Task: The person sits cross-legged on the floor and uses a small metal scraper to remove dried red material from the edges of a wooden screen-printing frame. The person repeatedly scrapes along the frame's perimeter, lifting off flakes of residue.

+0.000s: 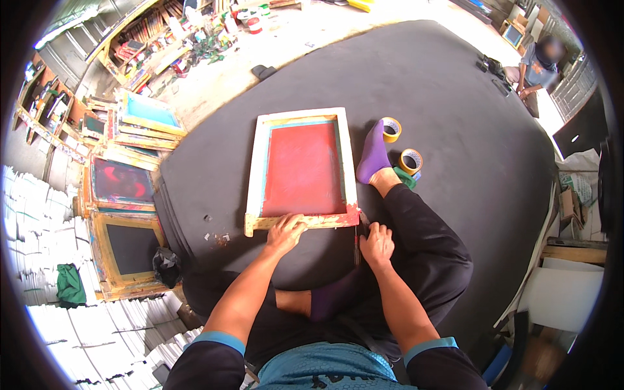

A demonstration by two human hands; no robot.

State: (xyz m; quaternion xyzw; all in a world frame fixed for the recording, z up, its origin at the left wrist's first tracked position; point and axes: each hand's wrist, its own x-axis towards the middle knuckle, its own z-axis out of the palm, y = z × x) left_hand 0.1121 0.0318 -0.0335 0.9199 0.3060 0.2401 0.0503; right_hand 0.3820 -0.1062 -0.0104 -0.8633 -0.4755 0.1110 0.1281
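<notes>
A wooden screen-printing frame (258, 146) with red mesh lies on the dark mat in front of me. Its near right corner is smeared with red. My left hand (286, 234) has its fingers curled over the near rail. Close by that right corner, my right hand (377, 244) is closed around a slim dark tool (357, 246), which points along the frame's end. Its exact kind is not clear, and the fingers cover part of it. Two rolls of yellow tape (410, 160) stand beyond my right foot, beside a green cloth (405, 178).
Stacked screen frames (123, 179) line the mat's left edge, with a black plastic bag (167, 267) near them. Piles of white paper (104, 335) fill the lower left. Paint containers (253, 26) crowd the far floor. Another person (537, 68) sits at the far right.
</notes>
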